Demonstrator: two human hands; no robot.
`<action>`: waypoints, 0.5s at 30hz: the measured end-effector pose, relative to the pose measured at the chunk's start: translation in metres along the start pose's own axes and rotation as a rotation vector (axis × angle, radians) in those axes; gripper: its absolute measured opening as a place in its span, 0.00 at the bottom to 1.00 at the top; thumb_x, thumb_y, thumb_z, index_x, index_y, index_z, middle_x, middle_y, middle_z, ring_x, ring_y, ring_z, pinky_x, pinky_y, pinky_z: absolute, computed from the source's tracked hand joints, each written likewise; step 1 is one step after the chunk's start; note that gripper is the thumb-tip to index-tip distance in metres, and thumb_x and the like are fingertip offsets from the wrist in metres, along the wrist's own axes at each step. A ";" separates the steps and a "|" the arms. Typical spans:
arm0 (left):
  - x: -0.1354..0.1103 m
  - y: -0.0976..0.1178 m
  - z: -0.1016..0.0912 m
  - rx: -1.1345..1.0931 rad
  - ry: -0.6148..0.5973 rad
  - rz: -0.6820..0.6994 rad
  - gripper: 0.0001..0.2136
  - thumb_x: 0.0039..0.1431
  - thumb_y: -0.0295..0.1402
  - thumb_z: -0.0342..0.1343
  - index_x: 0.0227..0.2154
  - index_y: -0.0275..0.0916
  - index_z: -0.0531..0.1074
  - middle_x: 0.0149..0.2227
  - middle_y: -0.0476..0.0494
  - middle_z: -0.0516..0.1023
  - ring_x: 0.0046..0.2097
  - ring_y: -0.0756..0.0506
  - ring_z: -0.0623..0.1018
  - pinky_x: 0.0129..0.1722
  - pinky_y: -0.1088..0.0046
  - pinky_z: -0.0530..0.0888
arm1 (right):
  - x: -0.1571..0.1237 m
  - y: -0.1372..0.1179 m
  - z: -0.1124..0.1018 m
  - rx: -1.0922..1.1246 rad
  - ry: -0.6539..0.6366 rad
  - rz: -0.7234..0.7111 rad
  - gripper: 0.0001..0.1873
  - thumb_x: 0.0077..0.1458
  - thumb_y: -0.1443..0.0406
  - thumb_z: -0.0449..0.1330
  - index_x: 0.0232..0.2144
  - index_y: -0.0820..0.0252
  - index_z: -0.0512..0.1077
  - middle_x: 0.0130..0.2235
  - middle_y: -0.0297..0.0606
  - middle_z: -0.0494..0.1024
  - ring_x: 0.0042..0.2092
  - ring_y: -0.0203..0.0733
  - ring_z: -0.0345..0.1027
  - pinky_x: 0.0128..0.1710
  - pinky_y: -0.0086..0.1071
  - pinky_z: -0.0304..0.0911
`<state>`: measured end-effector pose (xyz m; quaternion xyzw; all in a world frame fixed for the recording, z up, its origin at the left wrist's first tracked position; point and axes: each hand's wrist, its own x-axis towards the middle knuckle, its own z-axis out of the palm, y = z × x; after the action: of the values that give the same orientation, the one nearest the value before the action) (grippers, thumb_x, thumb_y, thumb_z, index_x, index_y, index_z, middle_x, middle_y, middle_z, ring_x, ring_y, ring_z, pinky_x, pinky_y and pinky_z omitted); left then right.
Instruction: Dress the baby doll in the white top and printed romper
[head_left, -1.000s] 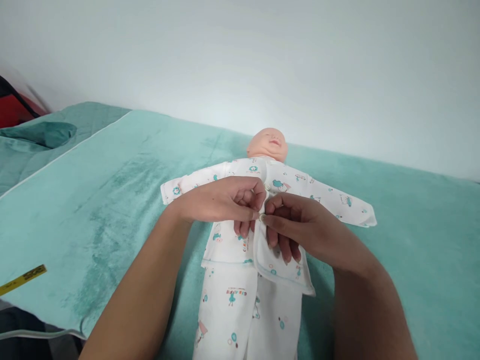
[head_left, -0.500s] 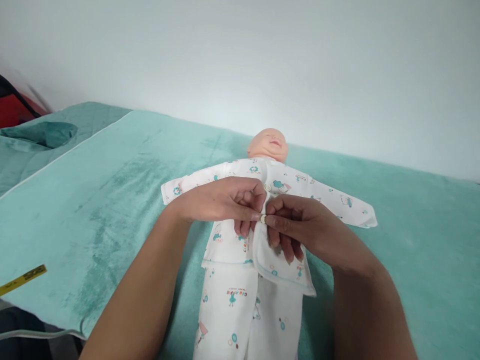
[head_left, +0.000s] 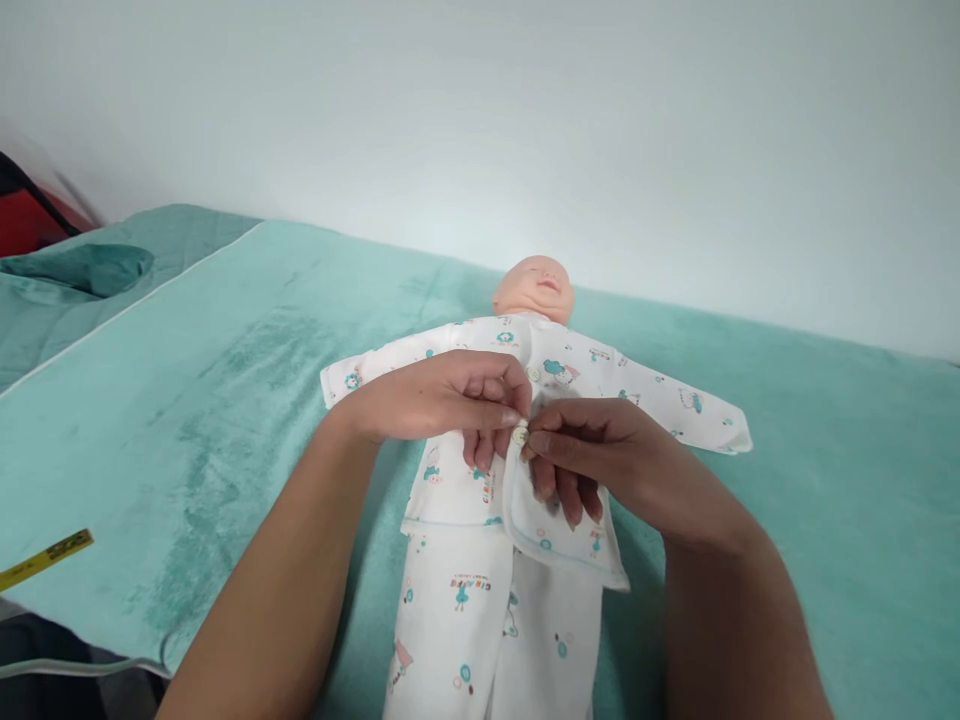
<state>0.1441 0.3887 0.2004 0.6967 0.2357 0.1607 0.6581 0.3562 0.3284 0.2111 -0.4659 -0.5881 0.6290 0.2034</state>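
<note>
A baby doll (head_left: 534, 286) lies on its back on a teal blanket (head_left: 225, 380), dressed in a white printed shirt (head_left: 585, 365) and matching trousers (head_left: 465, 620). My left hand (head_left: 435, 400) pinches the left edge of the shirt front at the chest. My right hand (head_left: 592, 455) pinches the right flap, with a small round button (head_left: 520, 435) between the fingertips of both hands. Both hands are closed on the cloth. The lower right flap hangs loose over the waist.
A pale wall rises behind the doll. A yellow tape measure (head_left: 45, 558) lies at the blanket's near left edge. A darker green cloth (head_left: 75, 268) and something red (head_left: 26, 220) sit at the far left.
The button between my fingertips has turned to show more of its face, and my fingers have shifted slightly. The doll has not moved.
</note>
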 end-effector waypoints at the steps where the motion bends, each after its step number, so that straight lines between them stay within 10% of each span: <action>1: 0.000 0.000 0.000 0.002 0.014 0.000 0.05 0.63 0.32 0.53 0.38 0.36 0.68 0.26 0.49 0.75 0.27 0.51 0.77 0.26 0.77 0.75 | 0.000 0.000 0.000 0.000 0.000 0.003 0.09 0.60 0.62 0.56 0.29 0.61 0.70 0.27 0.34 0.76 0.23 0.30 0.68 0.20 0.22 0.61; 15: -0.001 0.002 0.000 0.010 0.054 0.028 0.05 0.62 0.33 0.55 0.36 0.36 0.68 0.27 0.50 0.74 0.26 0.52 0.76 0.24 0.77 0.74 | 0.000 0.001 0.000 -0.010 0.021 -0.021 0.11 0.59 0.64 0.53 0.25 0.61 0.68 0.27 0.34 0.77 0.23 0.31 0.69 0.21 0.23 0.62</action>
<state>0.1438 0.3880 0.2021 0.6988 0.2446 0.1874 0.6456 0.3567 0.3282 0.2107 -0.4671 -0.5940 0.6190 0.2139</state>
